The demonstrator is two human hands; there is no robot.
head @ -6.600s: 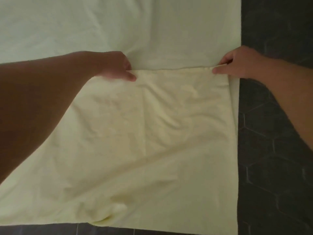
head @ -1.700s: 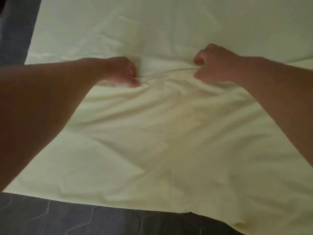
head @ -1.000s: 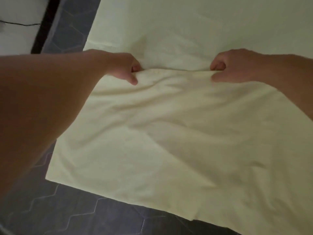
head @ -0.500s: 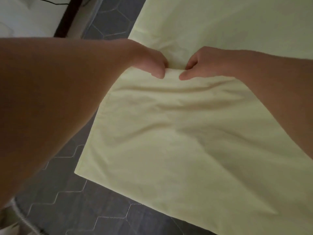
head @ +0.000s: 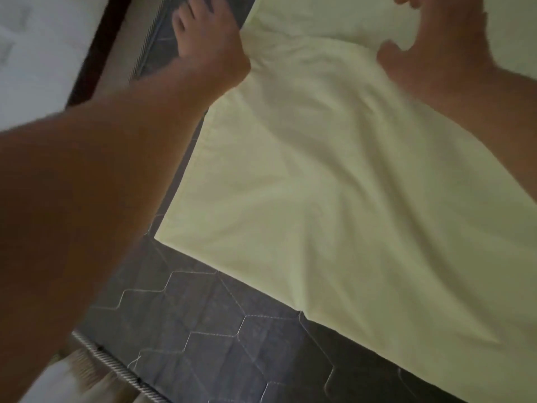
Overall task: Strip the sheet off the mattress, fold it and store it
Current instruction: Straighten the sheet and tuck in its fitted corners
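The mattress [head: 220, 324] is the biggest thing here. It is dark grey, with a stitched six-sided pattern, and a pale twisted cord runs along its near left edge.

The sheet [head: 334, 199] lies on top of it. It is light yellow and folded over, with soft wrinkles running across it. Its near corner sits a little in from the mattress's near left edge, so a strip of grey shows along the near side and along the left side. The sheet runs off to the right and to the far side, out of sight.

The left hand [head: 209, 39] is flat, fingers spread and straight, at the sheet's far left edge. Its fingers reach out over the grey mattress (the picture is blurry, so I cannot tell if it presses down). It holds nothing.

The right hand [head: 436, 45] is over the far part of the sheet, fingers apart and a bit bent, thumb sticking out. It grips nothing.
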